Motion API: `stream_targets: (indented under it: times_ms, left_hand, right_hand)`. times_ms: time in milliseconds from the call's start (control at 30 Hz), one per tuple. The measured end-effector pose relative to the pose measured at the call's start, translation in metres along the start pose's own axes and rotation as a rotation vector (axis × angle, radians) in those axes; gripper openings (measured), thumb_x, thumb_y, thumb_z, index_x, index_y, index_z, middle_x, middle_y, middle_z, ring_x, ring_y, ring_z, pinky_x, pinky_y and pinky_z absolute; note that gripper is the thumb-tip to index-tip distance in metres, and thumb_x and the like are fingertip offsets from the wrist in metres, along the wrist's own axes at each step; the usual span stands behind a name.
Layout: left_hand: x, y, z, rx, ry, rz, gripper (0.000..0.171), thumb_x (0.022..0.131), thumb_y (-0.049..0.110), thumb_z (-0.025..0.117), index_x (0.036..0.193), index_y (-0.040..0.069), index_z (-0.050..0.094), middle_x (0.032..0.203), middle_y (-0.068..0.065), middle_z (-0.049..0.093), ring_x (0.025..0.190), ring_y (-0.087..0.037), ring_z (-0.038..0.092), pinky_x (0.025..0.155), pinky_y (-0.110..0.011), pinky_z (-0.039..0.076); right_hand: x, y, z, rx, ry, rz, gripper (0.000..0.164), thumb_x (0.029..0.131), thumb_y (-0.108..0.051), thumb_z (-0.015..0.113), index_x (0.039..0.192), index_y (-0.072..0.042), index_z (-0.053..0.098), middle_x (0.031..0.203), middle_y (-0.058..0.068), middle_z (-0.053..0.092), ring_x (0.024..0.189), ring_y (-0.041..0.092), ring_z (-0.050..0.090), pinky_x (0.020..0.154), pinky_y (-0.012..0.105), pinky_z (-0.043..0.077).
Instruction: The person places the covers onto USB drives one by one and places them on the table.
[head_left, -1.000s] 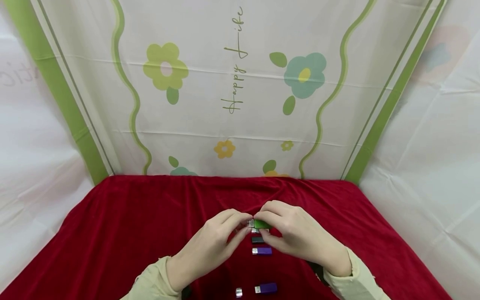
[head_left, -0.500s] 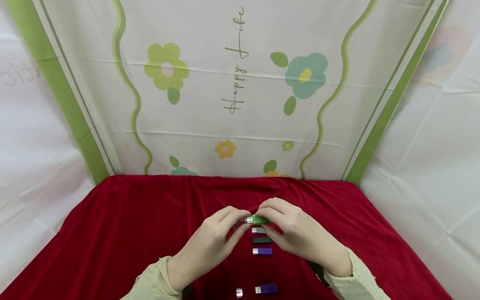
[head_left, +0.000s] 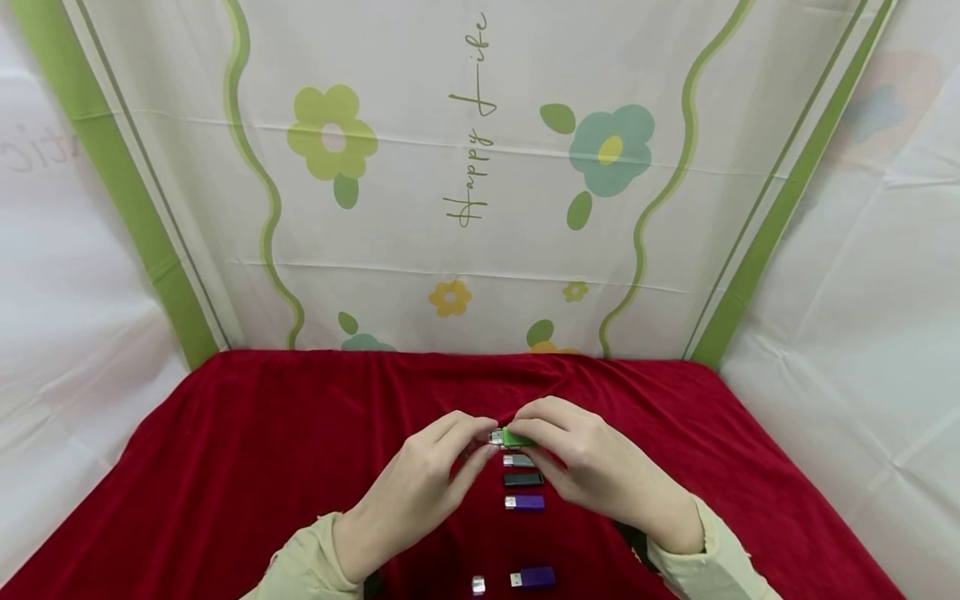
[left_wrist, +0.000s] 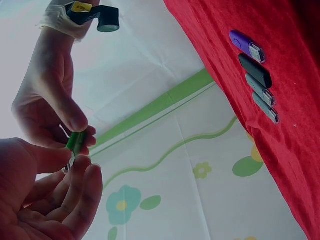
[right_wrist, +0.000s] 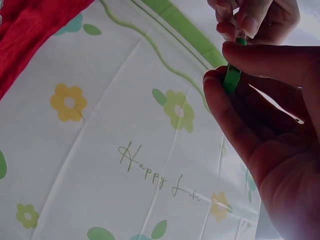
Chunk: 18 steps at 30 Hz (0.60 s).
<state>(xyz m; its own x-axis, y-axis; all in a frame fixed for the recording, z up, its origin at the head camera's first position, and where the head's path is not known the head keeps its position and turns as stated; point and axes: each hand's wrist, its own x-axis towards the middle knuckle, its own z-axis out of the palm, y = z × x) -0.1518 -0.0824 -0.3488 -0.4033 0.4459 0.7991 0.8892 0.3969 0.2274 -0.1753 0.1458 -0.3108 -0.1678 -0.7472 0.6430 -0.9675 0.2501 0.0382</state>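
In the head view my right hand [head_left: 600, 462] pinches a green USB flash drive [head_left: 516, 437] by its body, the connector end pointing left. Thumb and fingertips of my left hand [head_left: 423, 471] pinch the clear cap [head_left: 496, 437] at that end, and the cap lines up with the drive. Both hands are raised above the red cloth. The left wrist view shows the green drive [left_wrist: 76, 142] between the two hands' fingertips. From the right wrist, its green body [right_wrist: 232, 79] shows between thumb and forefinger, while the cap is mostly hidden by fingers.
On the red cloth [head_left: 300, 450], a grey drive [head_left: 517, 460], a black drive [head_left: 522, 480] and a purple drive [head_left: 525, 502] lie in a row. Nearer me are an uncapped purple drive [head_left: 534, 577] and a loose clear cap [head_left: 478, 585]. White printed curtains surround the table.
Both hands have risen slightly and shifted a little left with the green drive and cap, uncovering more of the grey and black drives below. The drives on the cloth have stayed put.
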Motion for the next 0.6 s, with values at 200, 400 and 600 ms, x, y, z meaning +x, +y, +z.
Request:
stream_targets:
  times_ms: [200,400,600]
  left_hand:
    - [0.0006,0.0002,-0.0006,0.007,-0.004,0.006,0.023,0.101,0.020,0.056,0.113,0.003,0.064,0.102,0.001,0.062,0.086,-0.004,0.058,0.073,-0.012,0.048]
    - [0.0002,0.0003,-0.0008,0.009,-0.014,0.015,0.023,0.101,0.020,0.056,0.114,0.003,0.064,0.102,-0.001,0.063,0.085,-0.005,0.059,0.072,-0.014,0.050]
    - [-0.0006,-0.0004,-0.0014,0.014,-0.020,0.022,0.023,0.101,0.020,0.056,0.113,0.002,0.064,0.101,-0.001,0.063,0.084,-0.004,0.058,0.072,-0.013,0.049]
  right_hand:
    - [-0.0008,-0.0005,0.0011,-0.007,-0.014,0.005,0.021,0.101,-0.013,0.052,0.106,-0.001,0.068,0.107,0.005,0.062,0.097,0.015,0.061,0.086,0.022,0.050]
    - [-0.0006,-0.0012,0.0024,-0.016,-0.014,-0.004,0.018,0.099,-0.010,0.054,0.106,-0.001,0.068,0.106,0.005,0.062,0.096,0.015,0.061,0.086,0.022,0.050]
    - [0.0012,-0.0023,0.0041,-0.012,0.006,-0.022,0.015,0.097,-0.007,0.057,0.104,0.000,0.068,0.104,0.005,0.062,0.094,0.015,0.061,0.084,0.022,0.050]
